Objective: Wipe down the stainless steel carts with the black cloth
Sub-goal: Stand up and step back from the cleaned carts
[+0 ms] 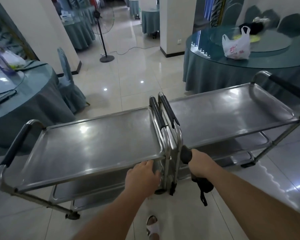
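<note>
Two steel carts stand end to end on the tiled floor, the left cart [93,141] and right cart [229,115], with their black handles touching in the middle. The left hand [142,177] rests on the left cart's near rim, fingers loosely bent, its grip holding nothing. The right hand [200,166] has its grip closed round the black cloth [186,155], bunched beside the right cart's near corner post, an end hanging below the fist
</note>
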### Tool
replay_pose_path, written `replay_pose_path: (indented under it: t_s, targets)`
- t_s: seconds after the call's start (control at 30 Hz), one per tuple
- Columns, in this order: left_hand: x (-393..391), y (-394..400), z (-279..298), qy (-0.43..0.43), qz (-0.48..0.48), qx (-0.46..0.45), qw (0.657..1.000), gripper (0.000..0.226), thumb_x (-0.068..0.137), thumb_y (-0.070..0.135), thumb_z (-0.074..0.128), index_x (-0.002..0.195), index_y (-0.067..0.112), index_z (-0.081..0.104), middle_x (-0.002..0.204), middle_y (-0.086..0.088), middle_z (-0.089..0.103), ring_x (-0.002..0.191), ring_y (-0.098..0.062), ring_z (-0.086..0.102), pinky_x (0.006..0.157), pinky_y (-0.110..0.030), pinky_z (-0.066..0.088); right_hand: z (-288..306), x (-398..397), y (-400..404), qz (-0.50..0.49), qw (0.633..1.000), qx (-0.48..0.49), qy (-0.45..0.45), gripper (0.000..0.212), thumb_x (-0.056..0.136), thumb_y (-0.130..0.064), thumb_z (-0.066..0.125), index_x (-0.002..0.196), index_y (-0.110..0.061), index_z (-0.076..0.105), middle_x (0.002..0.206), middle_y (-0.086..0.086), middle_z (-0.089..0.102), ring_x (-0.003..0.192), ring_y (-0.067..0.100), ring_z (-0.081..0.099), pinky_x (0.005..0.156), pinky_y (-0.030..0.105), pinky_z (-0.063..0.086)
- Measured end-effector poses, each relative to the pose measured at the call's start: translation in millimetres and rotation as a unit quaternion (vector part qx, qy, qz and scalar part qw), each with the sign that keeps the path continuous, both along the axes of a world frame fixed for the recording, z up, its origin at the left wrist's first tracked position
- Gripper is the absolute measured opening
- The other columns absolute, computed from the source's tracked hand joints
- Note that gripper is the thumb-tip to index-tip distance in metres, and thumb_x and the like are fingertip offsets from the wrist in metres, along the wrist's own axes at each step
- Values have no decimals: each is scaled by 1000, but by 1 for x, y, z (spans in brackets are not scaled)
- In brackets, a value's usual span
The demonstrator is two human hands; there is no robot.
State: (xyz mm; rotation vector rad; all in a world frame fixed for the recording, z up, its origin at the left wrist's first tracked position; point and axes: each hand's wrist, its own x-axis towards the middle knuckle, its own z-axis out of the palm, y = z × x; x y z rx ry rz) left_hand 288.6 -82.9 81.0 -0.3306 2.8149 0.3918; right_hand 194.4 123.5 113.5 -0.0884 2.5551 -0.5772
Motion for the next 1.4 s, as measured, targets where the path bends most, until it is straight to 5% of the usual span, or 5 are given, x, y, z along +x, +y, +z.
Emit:
replay_pose_path:
  t_s: [0.47,0.63,0.8,1.03,1.4]
  targets:
    - [-198,-53,-40,-12,-10,54,998,67,104,53,37,163,24,24,162,-4,44,144,-29,47,115,-49,38,-20,-185,-43,-103,994,-2,21,38,97,-9,48,135,-9,48,100,8,55,92,29,55,81,40,47]
    - [-224,-72,-55,-41,5,56,998,71,102,54,38,165,26,20,164,-3,41,145,-27,45,115,-49,36,-33,-227,-53,-176,984,5,11,42,98,-9,53,139,-5,50,130,21,59,115,38,59,97,42,49]
    - [-224,-85,-69,-79,18,55,995,71,103,48,42,166,23,20,165,-4,39,148,-28,41,116,-47,35,-69,-246,-90,-156,983,-66,-69,33,107,-19,47,132,0,57,131,23,60,106,30,58,90,32,42]
    - [-213,-93,-77,-111,75,80,988,72,101,42,47,165,20,23,163,-5,41,147,-28,41,117,-45,39,-94,-235,-149,-172,971,64,-151,91,103,-48,44,162,-10,-14,169,25,-8,152,53,5,121,63,18]
    - [-221,-88,-69,-92,45,42,994,71,100,44,47,163,21,25,160,-6,44,145,-28,43,114,-45,37,-90,-229,-140,-82,980,133,-121,103,98,-54,54,163,-11,-13,169,25,-7,151,52,15,119,60,27]
